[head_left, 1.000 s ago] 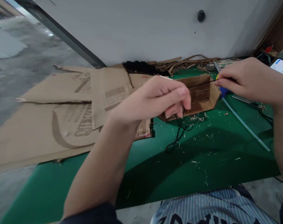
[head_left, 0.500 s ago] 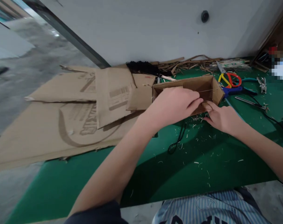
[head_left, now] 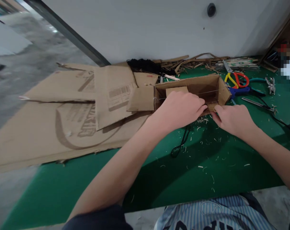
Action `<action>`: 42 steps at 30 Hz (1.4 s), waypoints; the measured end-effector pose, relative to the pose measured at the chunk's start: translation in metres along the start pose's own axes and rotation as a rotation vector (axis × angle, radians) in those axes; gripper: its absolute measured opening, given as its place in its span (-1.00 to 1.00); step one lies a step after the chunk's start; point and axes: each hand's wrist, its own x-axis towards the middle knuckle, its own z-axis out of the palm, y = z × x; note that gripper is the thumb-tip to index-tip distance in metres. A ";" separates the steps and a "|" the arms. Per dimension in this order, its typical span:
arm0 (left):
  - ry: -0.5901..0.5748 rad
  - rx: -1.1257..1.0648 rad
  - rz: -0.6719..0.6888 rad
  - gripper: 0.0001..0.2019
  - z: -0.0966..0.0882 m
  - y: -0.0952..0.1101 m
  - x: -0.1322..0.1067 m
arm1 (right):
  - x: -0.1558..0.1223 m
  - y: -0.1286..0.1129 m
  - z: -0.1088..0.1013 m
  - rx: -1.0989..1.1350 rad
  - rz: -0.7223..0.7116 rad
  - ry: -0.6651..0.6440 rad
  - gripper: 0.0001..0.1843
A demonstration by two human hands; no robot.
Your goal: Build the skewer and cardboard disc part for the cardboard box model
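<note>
An open cardboard box (head_left: 197,83) lies on the green tabletop, its long side facing me. A thin pale string (head_left: 208,92) runs lengthwise across the opening. My left hand (head_left: 183,107) reaches over the near side with its fingers closed on the near wall, hiding much of it. Close by, my right hand (head_left: 233,118) pinches the same wall near the right corner, thumb outside and fingers over the edge. A small cardboard piece (head_left: 177,90) sits inside behind my left hand. From the left end a cardboard flap (head_left: 142,99) sticks out.
Flattened printed cardboard (head_left: 75,124) covers the left. Behind the box are black cord (head_left: 147,67) and cardboard strips (head_left: 195,60). Scissors (head_left: 238,80), pliers (head_left: 270,85) and tweezers-like metal tool (head_left: 257,103) lie right. A black cord loop (head_left: 180,147) and pale shavings (head_left: 202,166) lie in front.
My left hand has shifted slightly down along the near wall, uncovering more of the small cardboard piece and string. My right hand has moved a little right, its fingers still at the near wall.
</note>
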 end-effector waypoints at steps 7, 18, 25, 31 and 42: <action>0.012 0.018 0.021 -0.59 0.000 0.000 -0.001 | 0.014 0.007 0.020 -0.050 -0.036 -0.075 -0.33; 0.005 0.048 -0.031 -0.59 0.001 0.004 0.001 | 0.021 0.007 0.024 0.005 0.037 -0.143 -0.18; -0.021 0.064 -0.040 -0.59 0.000 0.004 0.003 | 0.033 0.013 0.030 0.040 0.073 -0.116 -0.17; 0.006 0.096 -0.012 -0.60 0.004 0.005 0.004 | 0.045 0.013 0.031 0.117 0.106 -0.086 -0.25; 0.010 0.068 -0.001 -0.61 0.005 0.005 0.003 | 0.041 0.015 0.034 0.166 0.145 -0.030 -0.37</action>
